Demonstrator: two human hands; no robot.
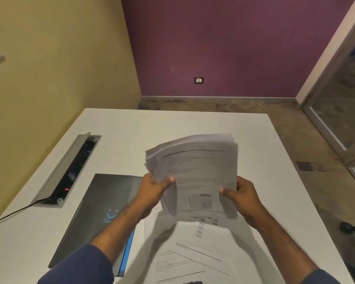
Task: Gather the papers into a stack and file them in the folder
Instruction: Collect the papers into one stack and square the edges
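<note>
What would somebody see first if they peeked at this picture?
Probably the stack of papers, held up above the white table by the left hand and right hand. Next, the dark closed folder lying to the left, and more sheets still on the table underneath.

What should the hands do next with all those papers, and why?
Probably tap the stack of papers on the table to even it. Its top edges look fanned and uneven, the left hand and right hand hold its sides, more sheets still lie underneath, and the folder is shut.
</note>
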